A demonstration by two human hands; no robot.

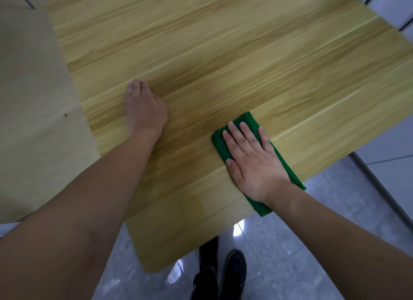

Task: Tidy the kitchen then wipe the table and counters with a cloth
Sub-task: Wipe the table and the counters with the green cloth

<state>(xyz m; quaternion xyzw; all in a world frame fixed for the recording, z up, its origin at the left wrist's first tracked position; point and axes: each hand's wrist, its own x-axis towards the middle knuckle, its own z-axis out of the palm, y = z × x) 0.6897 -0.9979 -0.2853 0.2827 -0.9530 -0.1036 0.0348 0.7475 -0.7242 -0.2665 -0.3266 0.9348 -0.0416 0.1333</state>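
The person stands at the corner of a wooden table (pixel 223 54) and leans over it. The right hand (pixel 252 161) lies flat on a green cloth (pixel 245 118), with the fingers straight and a little spread, so it presses the cloth and does not grip it. The cloth is folded into a long narrow strip and lies at the table's right edge, close to the near corner; one end of it seems to reach a little over the edge. The left hand (pixel 144 108) rests on the bare wood, well apart from the cloth, the fingers straight and together, holding nothing. I think it only supports the body.

I judge that the wiping of the table is in progress, and much of the surface farther from the person is within reach of neither hand for now.

The cloth looks thin, soft and light. It has no stiffness, so it will follow the palm only if the palm presses down on it; a weak pressure may let it slide out or bunch up. The flat palm on the middle of the fold seems the best place to hold it. Near the edge it could slip off to the grey tiled floor (pixel 335 244), where dark shoes (pixel 232 270) are seen below.
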